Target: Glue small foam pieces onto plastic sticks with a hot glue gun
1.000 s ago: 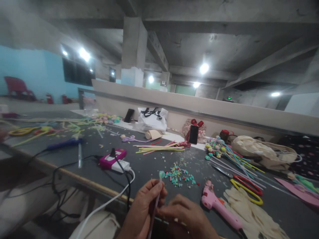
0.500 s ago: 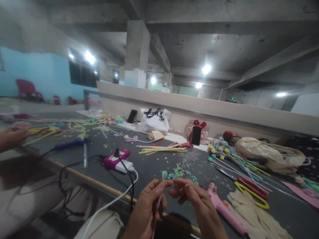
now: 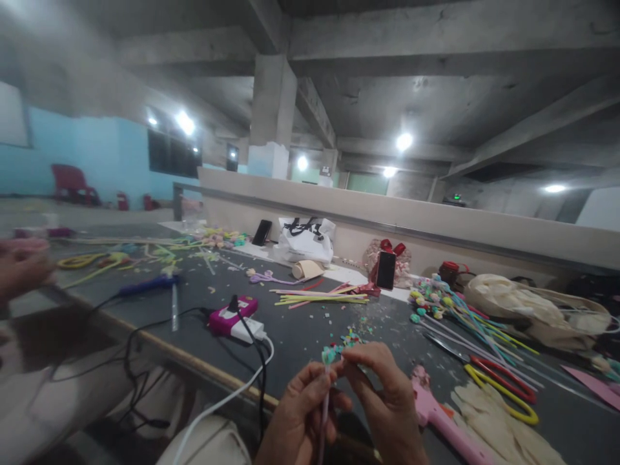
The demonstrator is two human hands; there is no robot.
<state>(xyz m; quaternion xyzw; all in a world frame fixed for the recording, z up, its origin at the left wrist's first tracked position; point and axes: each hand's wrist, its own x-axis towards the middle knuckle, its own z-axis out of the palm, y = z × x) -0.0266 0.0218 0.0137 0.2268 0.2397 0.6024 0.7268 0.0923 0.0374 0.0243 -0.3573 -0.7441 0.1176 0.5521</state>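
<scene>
So the left hand (image 3: 303, 407) has a pale lilac stem (image 3: 324, 413) pinched just below its tip, held up over the near edge of the bench (image 3: 290, 336). The right hand (image 3: 385, 394) is right beside that tip, fingertips drawn close together, but I can't tell if there's a bit between them. Progress-wise, I'd call this one partly done: there's a small teal cluster (image 3: 328, 354) on top, way skimpier than the lumpy multicolored heads on the stem bundle (image 3: 433, 297) toward the bench's far edge, right side. Those look pretty much finished to me. Plenty left, I reckon: loose colored bits (image 3: 352, 337) lie just beyond the hands, and bare yellow and pink sticks (image 3: 320, 298) sit mid-bench, nothing on them.
</scene>
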